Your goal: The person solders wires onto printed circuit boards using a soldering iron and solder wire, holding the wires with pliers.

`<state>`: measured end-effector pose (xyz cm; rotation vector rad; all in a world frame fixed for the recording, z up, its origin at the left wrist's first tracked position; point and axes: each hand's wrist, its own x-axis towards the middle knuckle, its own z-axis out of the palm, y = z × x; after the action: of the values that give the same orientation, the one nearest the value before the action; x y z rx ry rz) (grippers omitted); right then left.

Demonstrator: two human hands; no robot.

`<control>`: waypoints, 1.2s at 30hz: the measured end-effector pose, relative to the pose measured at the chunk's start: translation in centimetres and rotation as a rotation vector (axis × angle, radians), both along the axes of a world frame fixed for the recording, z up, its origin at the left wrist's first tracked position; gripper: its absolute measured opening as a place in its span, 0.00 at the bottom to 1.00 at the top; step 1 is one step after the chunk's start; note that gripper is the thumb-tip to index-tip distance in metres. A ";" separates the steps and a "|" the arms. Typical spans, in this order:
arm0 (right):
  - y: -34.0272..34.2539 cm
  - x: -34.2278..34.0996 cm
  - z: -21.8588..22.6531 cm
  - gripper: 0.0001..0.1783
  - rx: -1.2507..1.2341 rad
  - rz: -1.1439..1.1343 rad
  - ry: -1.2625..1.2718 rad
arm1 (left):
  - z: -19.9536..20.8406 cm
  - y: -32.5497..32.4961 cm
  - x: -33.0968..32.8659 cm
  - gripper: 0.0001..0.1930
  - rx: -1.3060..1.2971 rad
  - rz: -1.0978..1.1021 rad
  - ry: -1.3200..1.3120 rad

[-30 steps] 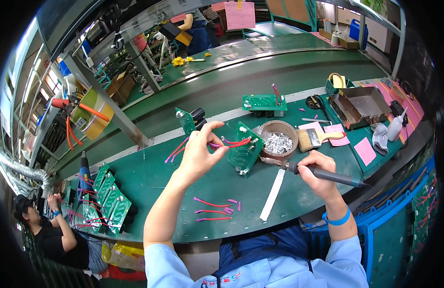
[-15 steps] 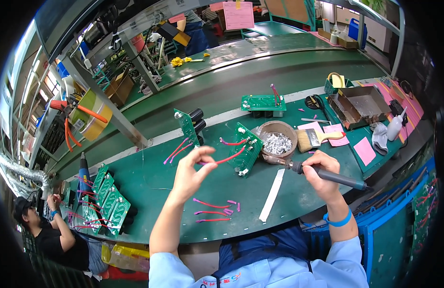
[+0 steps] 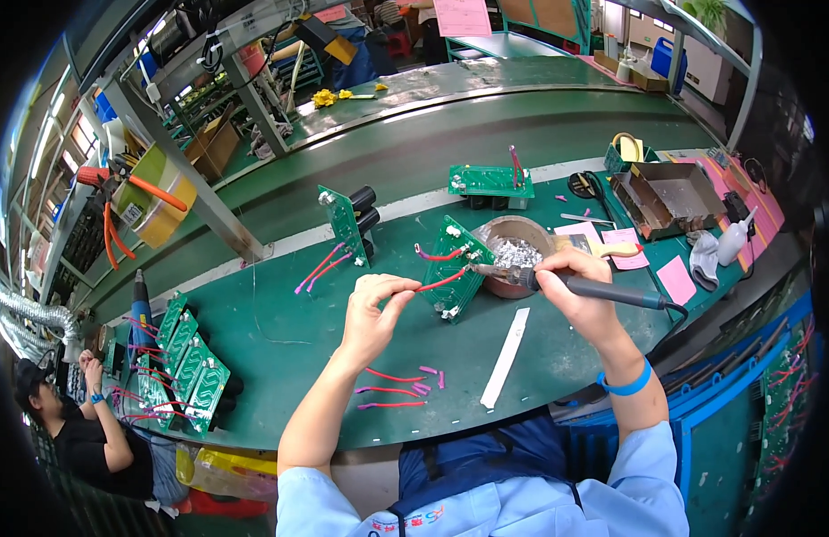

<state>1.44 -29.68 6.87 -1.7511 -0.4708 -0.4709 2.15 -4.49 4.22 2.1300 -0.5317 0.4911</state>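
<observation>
Between its thumb and fingertips, my left hand pinches the end of a red wire. The wire's other end meets a green circuit board, which is propped up on the table. My right hand grips a soldering iron by its dark handle, its tip at the board where the wire ends. A second red wire sticks out of the same board higher up. Just behind the iron's shaft stands a round pot full of silvery scraps, its front partly covered by the iron.
Two more boards stand farther back. Loose red wires and a white strip lie near me. A brush, a metal tray and a white bottle are at right. Several boards and a co-worker are at left.
My right hand has brought the soldering iron leftward and up, from beside the pot to the board. My left hand, still holding the wire, is slightly lower in the picture.
</observation>
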 end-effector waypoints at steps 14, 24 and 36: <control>0.0 1.4 1.1 0.04 -0.137 0.078 0.003 | 0.2 0.1 0.7 0.04 0.016 -0.040 -0.022; -0.9 2.5 1.2 0.07 -0.151 0.102 0.087 | 0.3 -0.5 0.6 0.04 0.155 -0.032 0.027; -1.0 1.9 0.7 0.06 -0.124 0.073 0.044 | 0.5 -1.6 1.7 0.04 0.155 0.004 -0.214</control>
<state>3.29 -30.68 7.58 -1.8526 -0.5408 -0.3568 3.81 -6.11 4.69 2.2384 -0.7058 0.7056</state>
